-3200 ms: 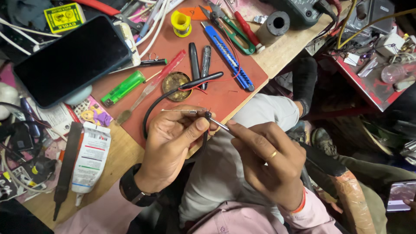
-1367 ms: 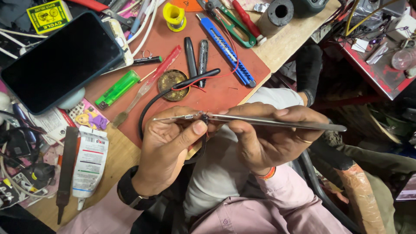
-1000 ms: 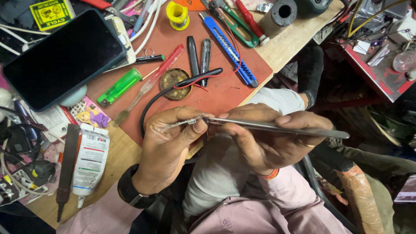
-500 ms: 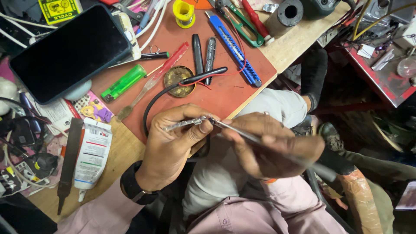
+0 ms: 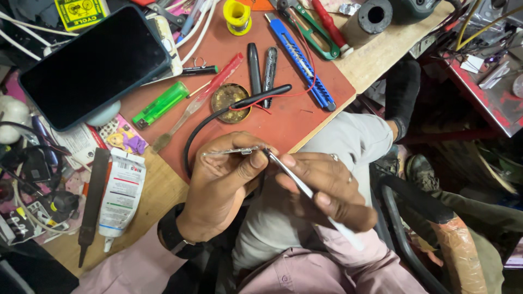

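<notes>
My left hand pinches a thin silvery metal strip between thumb and fingers, held flat above the edge of the red mat. My right hand grips long metal tweezers; their tip touches the right end of the strip and their tail slants down to the right, blurred. Both hands hover over my lap in grey trousers.
On the mat lie a black soldering iron with its cable, a round flux tin, a blue utility knife, a green lighter and green-handled cutters. A dark phone leans at the left; a white glue tube lies on the wooden bench.
The tweezers swung from nearly level, pointing right, to a steep slant down to the right. Their tip stayed at the strip's end. My left hand kept hold of the strip.
</notes>
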